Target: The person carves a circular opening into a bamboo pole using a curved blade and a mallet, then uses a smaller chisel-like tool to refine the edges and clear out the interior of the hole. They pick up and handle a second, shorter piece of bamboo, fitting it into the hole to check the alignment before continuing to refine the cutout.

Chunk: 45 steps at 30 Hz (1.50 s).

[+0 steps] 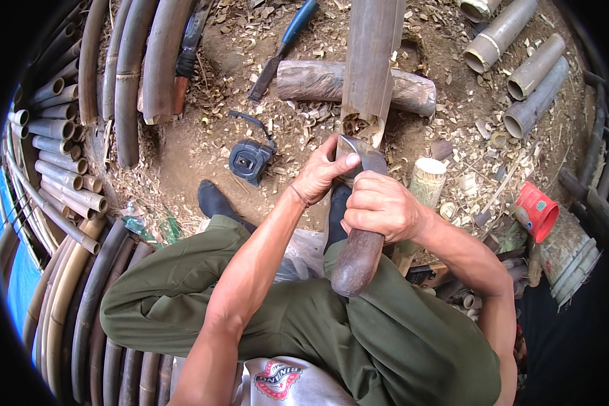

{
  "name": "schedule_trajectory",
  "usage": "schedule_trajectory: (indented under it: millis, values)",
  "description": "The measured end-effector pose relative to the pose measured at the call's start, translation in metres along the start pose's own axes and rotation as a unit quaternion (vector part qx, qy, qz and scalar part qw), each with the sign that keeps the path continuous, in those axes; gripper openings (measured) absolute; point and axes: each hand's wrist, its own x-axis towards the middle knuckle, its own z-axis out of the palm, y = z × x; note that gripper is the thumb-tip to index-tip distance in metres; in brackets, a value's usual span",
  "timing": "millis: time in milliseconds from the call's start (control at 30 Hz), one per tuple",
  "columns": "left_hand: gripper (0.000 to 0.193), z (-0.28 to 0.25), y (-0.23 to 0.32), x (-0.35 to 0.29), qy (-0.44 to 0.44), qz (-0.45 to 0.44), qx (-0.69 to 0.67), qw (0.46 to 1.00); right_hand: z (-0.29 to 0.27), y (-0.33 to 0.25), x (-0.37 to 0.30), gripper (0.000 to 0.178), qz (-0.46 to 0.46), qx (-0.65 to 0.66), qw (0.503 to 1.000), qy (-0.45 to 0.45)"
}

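Note:
My right hand [386, 206] is wrapped round the thick, dark wooden handle of a knife [360, 262]. Its short blade points up and left, with the tip at the near end of a split bamboo pole [369, 61]. My left hand [323, 172] is closed at that same end of the pole, its thumb lying against the blade; the knife partly hides its fingers. Pale, ragged fibres show inside the pole's cut end. A round wooden log [311, 80] lies crosswise under the pole and holds it off the ground.
Left of the pole lie a blue-handled chisel [284, 47], a black tape measure [250, 161] and a large blade [188, 57]. Bamboo lengths [64, 169] are stacked at left; cut tubes [501, 37] lie upper right. A red cup [538, 211] sits at right. Shavings cover the dirt.

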Motion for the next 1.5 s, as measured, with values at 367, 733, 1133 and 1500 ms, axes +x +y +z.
schedule_trajectory:
  millis: [367, 733, 1133, 1500]
  values:
    - [0.058, 0.003, -0.009, 0.001, 0.067, 0.029, 0.098, 0.993, 0.014, 0.022, -0.019, 0.023, -0.064, -0.071, 0.994, -0.059]
    - [0.073, 0.016, 0.016, -0.025, 0.253, 0.158, 0.432, 0.851, -0.007, -0.004, 0.001, 0.024, -0.069, -0.163, 0.984, 0.016]
    - [0.067, 0.142, 0.059, -0.067, -0.084, -0.093, 0.348, 0.929, -0.074, -0.066, -0.005, 0.045, 0.312, -0.364, 0.833, 0.275]
    - [0.100, 0.103, -0.001, -0.030, -0.207, -0.132, 0.135, 0.960, -0.110, -0.065, -0.002, 0.043, 0.485, -0.094, 0.857, -0.148]
